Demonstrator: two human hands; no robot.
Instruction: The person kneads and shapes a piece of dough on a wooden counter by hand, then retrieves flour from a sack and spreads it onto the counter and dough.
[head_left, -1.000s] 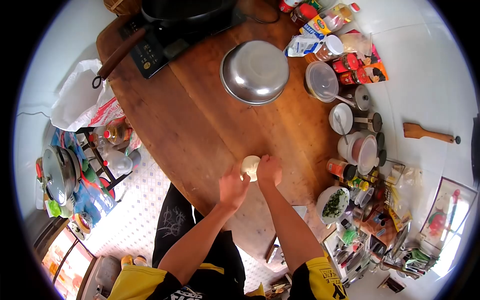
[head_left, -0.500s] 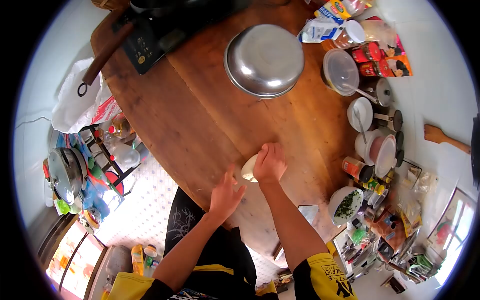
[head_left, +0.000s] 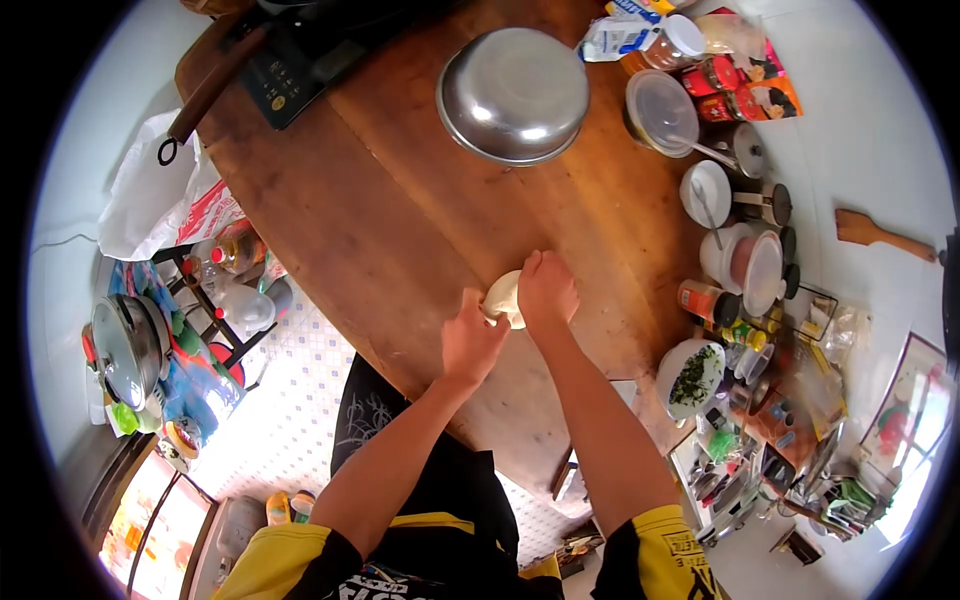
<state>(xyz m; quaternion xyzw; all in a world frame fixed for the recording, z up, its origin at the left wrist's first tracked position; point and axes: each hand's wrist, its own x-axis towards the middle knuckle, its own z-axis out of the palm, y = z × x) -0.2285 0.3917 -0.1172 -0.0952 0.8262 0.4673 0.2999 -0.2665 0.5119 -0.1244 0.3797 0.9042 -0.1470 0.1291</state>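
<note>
A pale lump of dough (head_left: 504, 298) lies on the wooden table between my two hands. My left hand (head_left: 474, 336) is closed at its near left edge, with the fingers curled against it and the thumb toward the right. Knuckles up, my right hand (head_left: 548, 292) presses on the dough's right side with its fingers folded in. That hand hides part of the dough. Beyond them, a steel bowl (head_left: 515, 95) sits upside down on the table.
Along the right edge stand a lidded tub (head_left: 662, 112), a white bowl with a spoon (head_left: 706, 193), a spice jar (head_left: 708, 302) and a bowl of chopped greens (head_left: 692, 378). A black cooktop (head_left: 280, 85) with a wooden-handled pan occupies the far left. A bare wooden tabletop (head_left: 380, 230) lies between.
My left hand has moved up and right from beside the dough and now grips its edge. My right hand stays on the dough, slightly farther forward. The view has shifted a little.
</note>
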